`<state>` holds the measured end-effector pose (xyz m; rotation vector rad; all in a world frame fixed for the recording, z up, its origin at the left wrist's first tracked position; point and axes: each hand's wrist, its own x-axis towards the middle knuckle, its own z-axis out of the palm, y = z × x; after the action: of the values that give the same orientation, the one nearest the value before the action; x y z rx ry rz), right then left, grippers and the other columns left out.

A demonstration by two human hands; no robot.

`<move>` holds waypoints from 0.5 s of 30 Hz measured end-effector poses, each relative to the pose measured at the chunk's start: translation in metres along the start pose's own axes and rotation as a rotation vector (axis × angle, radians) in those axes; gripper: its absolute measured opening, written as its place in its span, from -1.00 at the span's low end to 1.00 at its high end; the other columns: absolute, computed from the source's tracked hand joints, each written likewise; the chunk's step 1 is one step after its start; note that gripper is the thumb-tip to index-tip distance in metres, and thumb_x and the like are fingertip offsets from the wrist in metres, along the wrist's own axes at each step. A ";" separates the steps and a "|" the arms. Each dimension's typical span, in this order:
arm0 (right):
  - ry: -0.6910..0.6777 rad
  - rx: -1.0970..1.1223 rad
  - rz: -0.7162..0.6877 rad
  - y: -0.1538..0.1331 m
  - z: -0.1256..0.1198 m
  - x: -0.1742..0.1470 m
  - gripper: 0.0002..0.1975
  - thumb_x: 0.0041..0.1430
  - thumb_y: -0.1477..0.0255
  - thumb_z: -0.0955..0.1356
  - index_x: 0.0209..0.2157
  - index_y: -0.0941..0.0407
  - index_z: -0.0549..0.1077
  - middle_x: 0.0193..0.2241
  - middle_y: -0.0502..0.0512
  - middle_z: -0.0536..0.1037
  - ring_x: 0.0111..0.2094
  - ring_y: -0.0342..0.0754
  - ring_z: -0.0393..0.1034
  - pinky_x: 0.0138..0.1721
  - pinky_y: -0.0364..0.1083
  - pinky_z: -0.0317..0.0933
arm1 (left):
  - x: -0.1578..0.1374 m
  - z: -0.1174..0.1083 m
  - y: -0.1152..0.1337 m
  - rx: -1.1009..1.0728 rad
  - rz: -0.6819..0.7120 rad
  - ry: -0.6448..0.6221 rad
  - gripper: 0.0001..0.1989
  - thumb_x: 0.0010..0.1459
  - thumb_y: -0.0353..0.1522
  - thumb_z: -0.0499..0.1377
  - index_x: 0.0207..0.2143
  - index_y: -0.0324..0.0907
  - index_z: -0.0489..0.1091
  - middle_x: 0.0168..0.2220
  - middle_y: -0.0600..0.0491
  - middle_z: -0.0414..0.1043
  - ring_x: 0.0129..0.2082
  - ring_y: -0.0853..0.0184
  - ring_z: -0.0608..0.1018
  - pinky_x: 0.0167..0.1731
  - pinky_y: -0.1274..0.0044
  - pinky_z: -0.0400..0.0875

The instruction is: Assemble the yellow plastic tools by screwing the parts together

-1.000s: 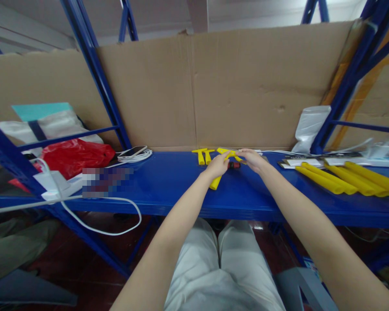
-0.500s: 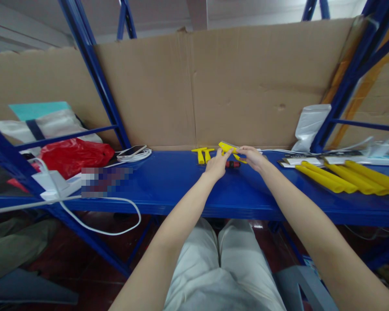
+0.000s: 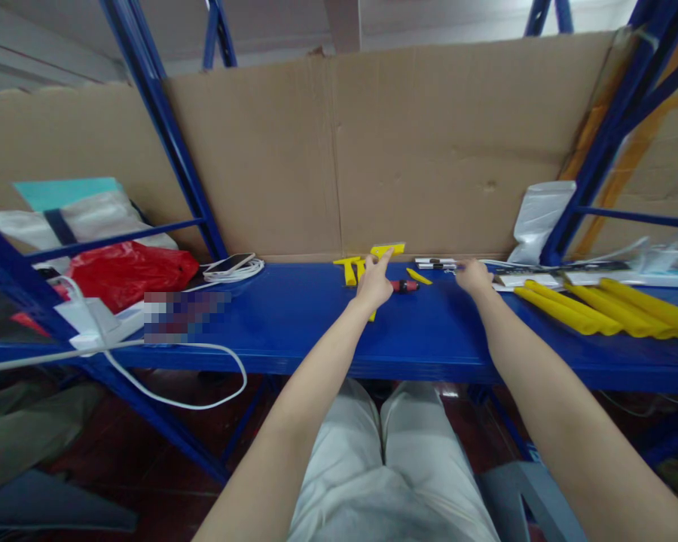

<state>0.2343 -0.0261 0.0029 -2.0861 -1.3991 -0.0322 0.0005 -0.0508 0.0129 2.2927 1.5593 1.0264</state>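
The left hand (image 3: 376, 283) is holding a yellow tool (image 3: 387, 250) with curled fingers, a yellow strip (image 3: 419, 276) is lying separate, and the right hand's (image 3: 474, 276) grip I cannot tell.

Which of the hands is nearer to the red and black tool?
Left. The left hand is just left of the red and black tool; the right hand is farther off, to its right.

Cardboard panels (image 3: 429, 150) behind blue shelf frame (image 3: 176, 150); dark red floor (image 3: 158, 470); pale ceiling (image 3: 276, 30).
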 end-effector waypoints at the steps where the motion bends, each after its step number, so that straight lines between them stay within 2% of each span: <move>1: -0.007 -0.049 0.028 0.004 0.001 0.000 -0.57 0.12 0.52 0.25 0.04 0.09 0.44 0.08 0.26 0.39 0.13 0.21 0.21 0.09 0.23 0.08 | 0.000 0.001 0.000 -0.014 -0.004 0.007 -0.26 0.05 -0.58 0.05 0.27 0.04 0.03 0.26 -0.08 -0.01 0.06 0.19 0.39 0.00 0.44 0.30; 4: -0.097 -0.100 0.050 0.012 0.004 -0.001 -0.49 0.14 0.49 0.23 0.15 0.04 0.32 0.11 0.27 0.35 0.15 0.22 0.18 0.09 0.29 0.06 | 0.001 0.003 -0.001 -0.062 0.007 0.021 -0.25 0.03 -0.60 0.05 0.27 0.04 0.05 0.33 -0.04 -0.15 0.12 0.16 0.34 0.03 0.41 0.28; 7: -0.201 -0.147 0.016 0.013 0.010 0.001 -0.45 0.13 0.52 0.20 0.19 0.04 0.27 0.15 0.24 0.32 0.19 0.22 0.12 0.13 0.33 -0.03 | 0.003 0.007 -0.004 -0.117 0.048 -0.009 -0.23 0.01 -0.63 0.02 0.27 0.01 0.05 0.33 -0.02 -0.09 0.19 0.15 0.26 0.07 0.38 0.25; 11: -0.217 -0.186 -0.030 0.015 0.018 0.006 -0.43 0.13 0.51 0.16 0.21 0.09 0.23 0.19 0.25 0.26 0.22 0.22 0.05 0.15 0.40 -0.15 | 0.004 0.010 -0.007 -0.174 0.096 -0.078 -0.23 -0.01 -0.65 0.00 0.27 -0.04 0.06 0.31 -0.03 -0.01 0.24 0.18 0.20 0.12 0.36 0.21; 15: -0.230 -0.224 -0.065 0.013 0.021 0.006 -0.46 0.13 0.48 0.16 0.17 0.09 0.29 0.17 0.25 0.27 0.20 0.23 0.06 0.13 0.40 -0.11 | 0.005 0.011 -0.008 -0.177 0.106 -0.098 -0.23 -0.01 -0.65 0.00 0.27 -0.07 0.05 0.32 -0.05 -0.02 0.25 0.17 0.19 0.13 0.34 0.19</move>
<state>0.2419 -0.0136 -0.0182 -2.2837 -1.6665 0.0263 0.0022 -0.0410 0.0028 2.2870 1.2685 1.0156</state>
